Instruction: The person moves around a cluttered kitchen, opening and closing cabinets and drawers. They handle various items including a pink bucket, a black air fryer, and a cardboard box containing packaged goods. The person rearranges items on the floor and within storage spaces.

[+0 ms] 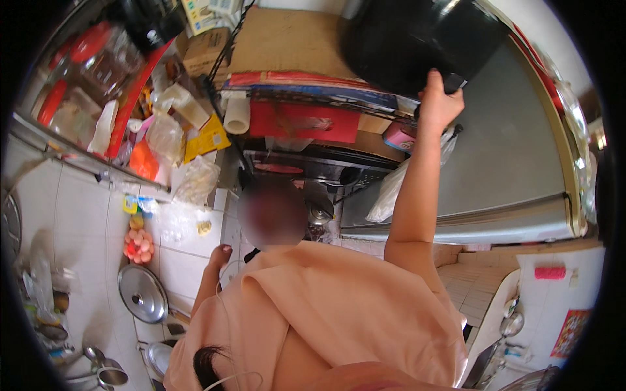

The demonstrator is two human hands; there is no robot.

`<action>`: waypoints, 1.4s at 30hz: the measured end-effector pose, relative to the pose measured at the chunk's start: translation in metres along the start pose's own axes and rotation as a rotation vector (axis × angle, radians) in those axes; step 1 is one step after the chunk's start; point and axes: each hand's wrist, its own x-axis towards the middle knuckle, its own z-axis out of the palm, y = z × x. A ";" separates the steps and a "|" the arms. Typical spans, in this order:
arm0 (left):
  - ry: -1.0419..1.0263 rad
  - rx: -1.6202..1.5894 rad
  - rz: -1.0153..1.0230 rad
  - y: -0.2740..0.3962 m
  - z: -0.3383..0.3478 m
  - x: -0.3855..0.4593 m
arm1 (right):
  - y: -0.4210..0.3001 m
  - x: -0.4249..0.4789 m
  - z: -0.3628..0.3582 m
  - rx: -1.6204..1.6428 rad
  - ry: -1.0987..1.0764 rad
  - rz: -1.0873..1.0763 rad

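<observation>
My right hand is raised on a straight arm, gripping a handle-like part on the lower edge of a large glossy black vessel or appliance. This black object is at the top right, in front of a cardboard-topped shelf and beside a grey refrigerator. Its exact kind is unclear. Low at my left side, my left hand is beside the white tiled counter, with no object visible in it. Its fingers are partly hidden. A blurred round patch covers the middle of the view.
A metal pot lid and a pile of eggs are on the counter. Red-lidded jars and plastic bags crowd the left rack. A white plastic bag hangs by the refrigerator. A ladle is at the right.
</observation>
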 end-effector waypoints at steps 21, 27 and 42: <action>0.147 -0.295 -0.349 -0.224 0.060 -0.152 | -0.092 -0.078 -0.008 0.306 -0.032 -0.486; 0.258 -0.479 -0.490 -0.130 0.054 -0.196 | -0.128 -0.116 -0.025 0.647 -0.579 -0.960; 0.154 -0.325 -0.497 -0.166 0.108 -0.254 | -0.126 -0.130 -0.046 0.814 -0.739 -0.975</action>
